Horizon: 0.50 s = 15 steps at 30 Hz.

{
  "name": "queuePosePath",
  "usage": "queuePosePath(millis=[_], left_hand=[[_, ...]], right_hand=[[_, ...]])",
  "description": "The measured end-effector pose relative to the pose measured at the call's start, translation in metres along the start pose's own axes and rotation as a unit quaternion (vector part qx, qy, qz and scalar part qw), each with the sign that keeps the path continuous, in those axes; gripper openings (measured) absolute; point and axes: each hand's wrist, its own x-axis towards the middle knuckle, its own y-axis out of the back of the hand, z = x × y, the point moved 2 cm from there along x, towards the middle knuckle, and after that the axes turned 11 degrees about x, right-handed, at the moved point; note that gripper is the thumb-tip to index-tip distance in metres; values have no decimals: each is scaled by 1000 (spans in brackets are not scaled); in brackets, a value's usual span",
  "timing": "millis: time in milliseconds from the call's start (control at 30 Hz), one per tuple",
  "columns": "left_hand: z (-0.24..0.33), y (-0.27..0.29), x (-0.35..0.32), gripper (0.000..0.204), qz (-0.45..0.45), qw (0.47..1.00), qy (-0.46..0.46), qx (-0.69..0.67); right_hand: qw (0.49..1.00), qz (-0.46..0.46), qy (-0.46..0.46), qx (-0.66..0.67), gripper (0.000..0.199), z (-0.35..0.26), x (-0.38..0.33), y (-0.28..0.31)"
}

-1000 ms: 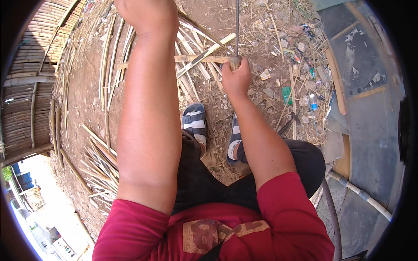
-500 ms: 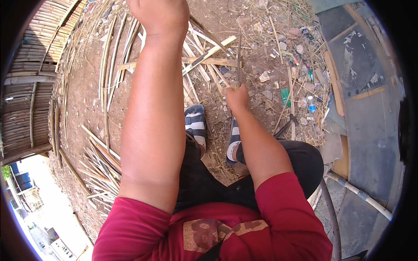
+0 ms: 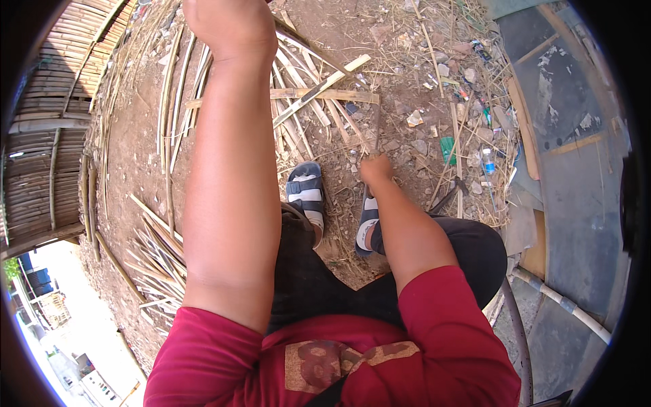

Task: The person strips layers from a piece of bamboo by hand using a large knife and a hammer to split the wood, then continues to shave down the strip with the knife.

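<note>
Raised at the upper left, close to the camera, is my left hand (image 3: 232,28). It is closed, with its fingers turned away and partly cut off by the upper edge. A brown bamboo strip (image 3: 313,49) slants from it down to the right and appears held there. My right hand (image 3: 376,169), lower and near my right foot, is wrapped round the handle of a long knife; the handle is hidden in the fist. The knife's thin dark blade (image 3: 378,125) points away from me, its far end near the bamboo strip's lower end.
Split bamboo strips (image 3: 291,122) lie crossed on the dirt ahead, and another pile (image 3: 159,261) lies at left. A bamboo wall (image 3: 51,163) stands left, dark sheets (image 3: 573,203) right. Rubble, a plastic bottle (image 3: 487,161) and a green scrap (image 3: 447,149) litter the right side. My sandals (image 3: 305,193) are below.
My left hand has shifted slightly left, with the near end of the bamboo strip. The right hand has come a little closer to me, drawing the knife back and down.
</note>
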Motion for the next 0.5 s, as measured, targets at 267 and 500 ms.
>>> queuePosePath(millis=[267,500], left_hand=[[27,4,12,42,-5,973,-144,181],[114,-30,-21,46,-109,970,-146,159]], right_hand=[[958,-37,-2,285,40,-77,-11,27],[873,-82,102,470,21,-192,-65,149]])
